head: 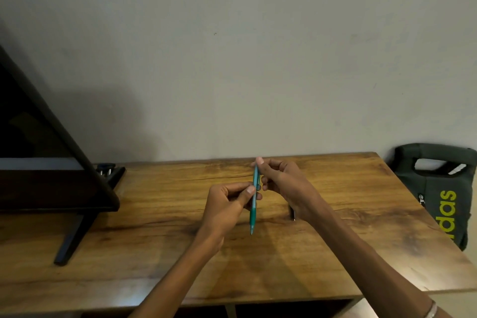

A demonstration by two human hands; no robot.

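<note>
Slim dark rod on wooden bench: only its near end shows, the rest is hidden under the wrist of the right hand; kind indeterminate. Teal plastic pen: top covered by right fingers, mid-barrel by thumb of left hand. Far left of hands, black framed screen cut by edge; small dark-blue object beside it too small to identify. Far right, grey fabric bag cut off, lettering partial.

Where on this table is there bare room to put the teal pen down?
Bare wood: the table's near strip, between the black stand leg and the left hand, and the back right corner by the bag. Crowded: under the right hand, gripping the teal pen, where a dark pen lies.
</note>
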